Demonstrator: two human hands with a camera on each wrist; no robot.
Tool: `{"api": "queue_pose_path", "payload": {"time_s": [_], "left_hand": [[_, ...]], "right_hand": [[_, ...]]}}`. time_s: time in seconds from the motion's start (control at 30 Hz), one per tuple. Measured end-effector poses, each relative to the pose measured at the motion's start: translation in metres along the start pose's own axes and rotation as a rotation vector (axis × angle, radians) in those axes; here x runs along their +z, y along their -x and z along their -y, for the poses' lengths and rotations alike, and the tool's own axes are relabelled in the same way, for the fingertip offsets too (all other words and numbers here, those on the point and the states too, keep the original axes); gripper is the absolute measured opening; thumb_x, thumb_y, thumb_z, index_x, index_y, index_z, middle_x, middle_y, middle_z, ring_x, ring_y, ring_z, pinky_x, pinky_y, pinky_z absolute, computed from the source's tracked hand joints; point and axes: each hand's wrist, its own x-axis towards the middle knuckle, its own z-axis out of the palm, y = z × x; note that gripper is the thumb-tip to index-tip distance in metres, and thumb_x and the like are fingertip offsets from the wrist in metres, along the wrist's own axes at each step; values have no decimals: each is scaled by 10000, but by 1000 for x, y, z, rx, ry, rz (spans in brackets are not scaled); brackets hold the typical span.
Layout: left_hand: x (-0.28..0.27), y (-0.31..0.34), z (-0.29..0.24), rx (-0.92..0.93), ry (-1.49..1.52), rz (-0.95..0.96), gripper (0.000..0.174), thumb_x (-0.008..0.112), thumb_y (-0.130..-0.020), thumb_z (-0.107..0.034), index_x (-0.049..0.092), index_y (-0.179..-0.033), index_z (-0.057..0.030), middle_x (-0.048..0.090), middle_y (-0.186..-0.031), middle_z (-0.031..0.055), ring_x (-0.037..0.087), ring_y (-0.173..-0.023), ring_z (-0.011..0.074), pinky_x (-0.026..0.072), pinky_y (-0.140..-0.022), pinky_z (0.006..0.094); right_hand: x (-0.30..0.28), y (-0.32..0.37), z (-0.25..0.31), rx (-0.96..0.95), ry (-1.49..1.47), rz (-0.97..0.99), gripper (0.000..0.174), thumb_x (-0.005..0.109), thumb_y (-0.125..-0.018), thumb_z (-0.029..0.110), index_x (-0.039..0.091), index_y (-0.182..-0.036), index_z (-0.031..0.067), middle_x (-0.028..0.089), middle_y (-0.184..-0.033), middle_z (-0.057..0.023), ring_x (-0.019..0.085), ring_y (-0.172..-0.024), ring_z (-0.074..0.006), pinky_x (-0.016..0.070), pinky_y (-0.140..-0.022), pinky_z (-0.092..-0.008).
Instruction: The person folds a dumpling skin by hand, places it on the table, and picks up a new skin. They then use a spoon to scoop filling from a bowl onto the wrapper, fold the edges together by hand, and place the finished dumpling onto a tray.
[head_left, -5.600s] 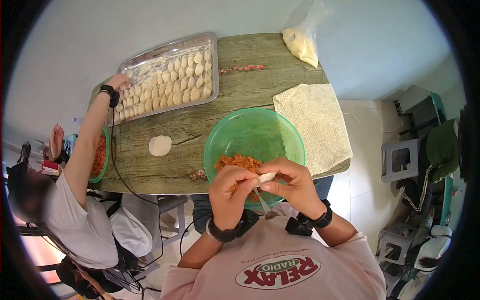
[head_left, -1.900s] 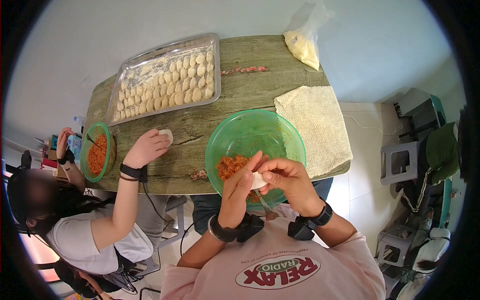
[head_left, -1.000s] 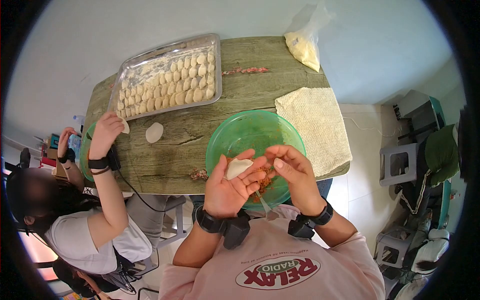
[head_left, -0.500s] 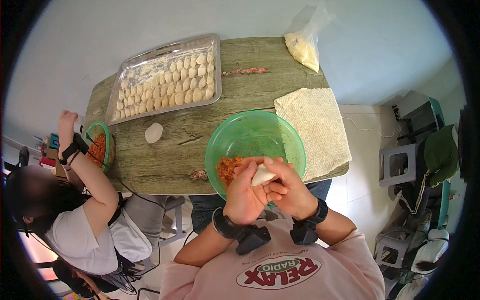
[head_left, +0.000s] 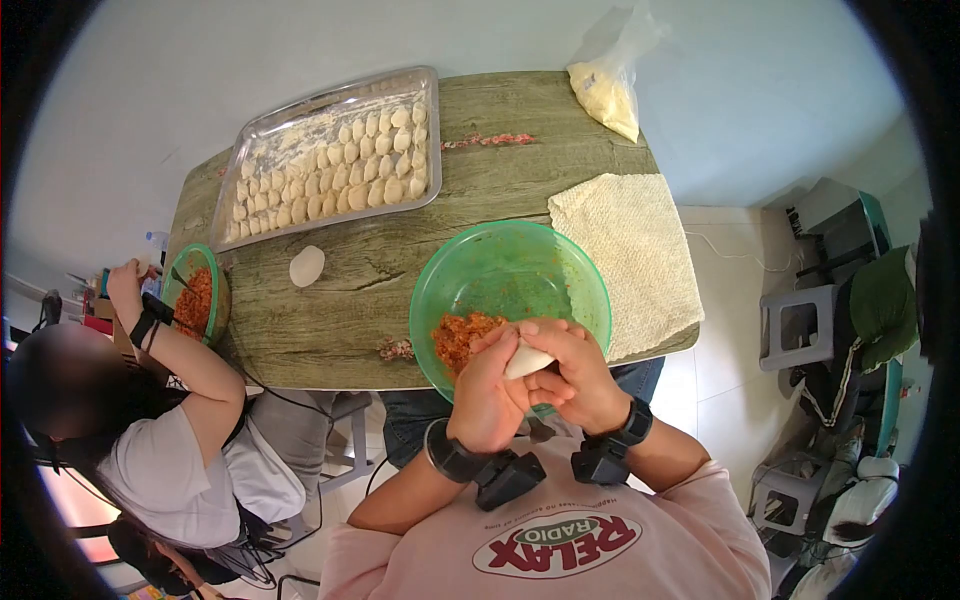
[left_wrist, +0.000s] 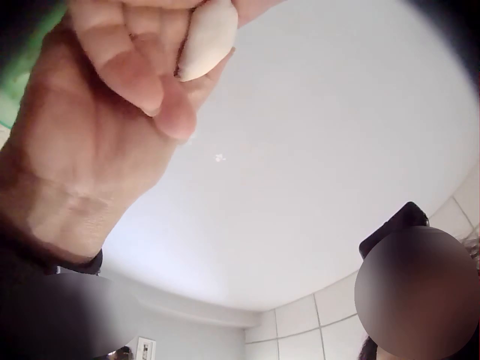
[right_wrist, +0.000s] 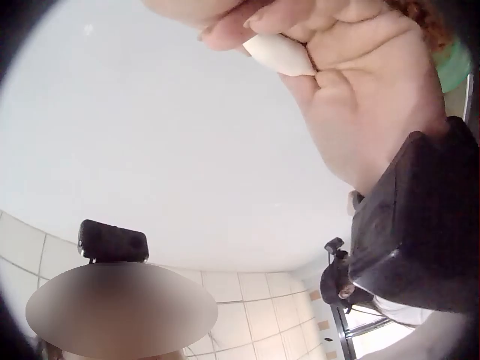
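Over the near side of a green bowl (head_left: 455,262), both hands work a folded white dumpling (head_left: 527,361). My left hand (head_left: 488,402) cups it from the left with the thumb along its side. From the right, my right hand (head_left: 592,388) closes thumb and fingers on its edge. In the right wrist view the dumpling (right_wrist: 279,54) lies between one hand's palm and the other's fingertips. The left wrist view shows the plump dumpling (left_wrist: 210,37) beside curled fingers. Orange-red filling (head_left: 462,338) sits inside the bowl; a spoon handle (head_left: 540,430) shows below the hands.
A metal tray (head_left: 432,190) of dumplings in rows stands at the back left. One round wrapper (head_left: 307,266) lies on the wooden table (head_left: 340,345). A cream cloth (head_left: 640,260) and a flour bag (head_left: 605,100) are right. Another person (head_left: 170,450) sits left by a second filling bowl (head_left: 222,310).
The dumpling lay on my opened left palm a second ago; now both hands are together around it. The other person's arm has drawn back from the table toward their own bowl.
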Motion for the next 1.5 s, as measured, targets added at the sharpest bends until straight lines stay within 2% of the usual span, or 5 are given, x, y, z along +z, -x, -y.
{"api": "queue_pose_path", "payload": {"time_s": [0.33,0.67,0.97,1.23,1.5], "left_hand": [[7,-1,3,100,-98,-111,481,283,-968,-346,521,-1148,30,616,-1060,188,609,-609,162,481,-549,240],[10,0,5,214,-46,-250,372,349,-928,-257,559,-1041,29,631,-970,170,632,-818,224,510,-718,292],[2,-3,7,224,-71,-191,355,347,-921,-239,567,-996,30,634,-880,165,630,-832,251,504,-782,333],[-10,-11,-8,178,17,71,671,240,-937,-564,558,-1079,10,628,-994,160,625,-854,252,490,-745,346],[2,-3,-18,473,-516,-30,673,274,-925,-574,528,-1161,3,552,-1205,165,420,-1237,273,307,-1033,403]], "right_hand": [[4,-2,-4,-145,134,-31,246,554,-857,168,632,-867,-64,550,-557,-53,404,-352,-87,285,-327,-223],[3,-10,-14,-317,362,-77,185,570,-844,124,628,-888,-46,628,-794,-45,569,-736,-87,460,-642,-223],[0,-15,-22,-534,478,-42,160,583,-848,101,616,-898,-47,620,-813,-37,557,-752,-79,457,-643,-220],[-9,-11,-2,-276,305,64,382,479,-937,311,541,-1156,3,603,-881,-34,573,-732,-101,470,-679,-227],[-4,-1,-2,-78,41,272,513,420,-955,395,353,-1312,33,487,-1248,-72,493,-1142,-182,392,-983,-334]]}}
